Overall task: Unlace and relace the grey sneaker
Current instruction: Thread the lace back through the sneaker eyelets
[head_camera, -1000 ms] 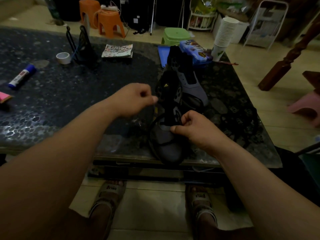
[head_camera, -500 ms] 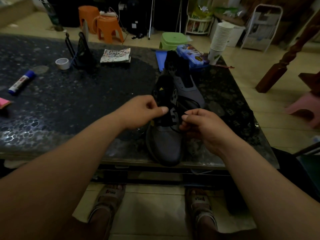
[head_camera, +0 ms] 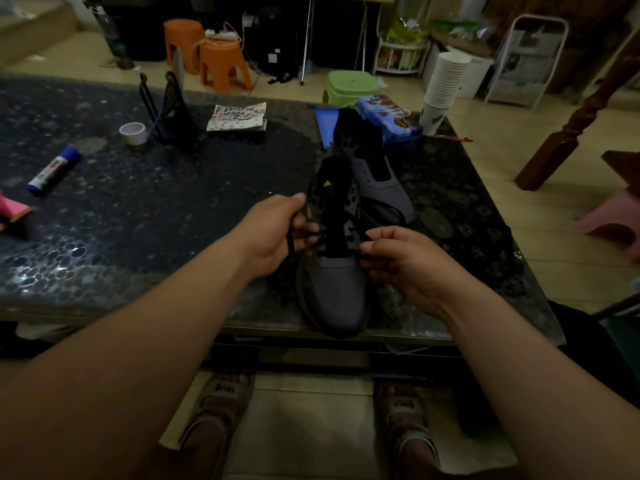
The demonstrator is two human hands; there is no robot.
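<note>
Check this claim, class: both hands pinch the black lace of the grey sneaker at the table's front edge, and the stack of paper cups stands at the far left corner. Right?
No: the head view shows the stack of paper cups at the table's far right corner. The left hand and right hand do pinch the grey sneaker's black lace.

Only clear mark: small yellow three-stripe logo (head_camera: 327, 183), Adidas type, on black tongue of grey sneaker (head_camera: 332, 289), centre of frame. Dark lettering on straps of left sandal (head_camera: 225, 389) & right sandal (head_camera: 405, 405), bottom of frame, too blurred to read. Glue stick (head_camera: 53, 171), left edge: reddish label print, illegible. Booklet (head_camera: 237, 116) & pencil case (head_camera: 389, 119), upper centre: printed graphics, no words readable.
</note>
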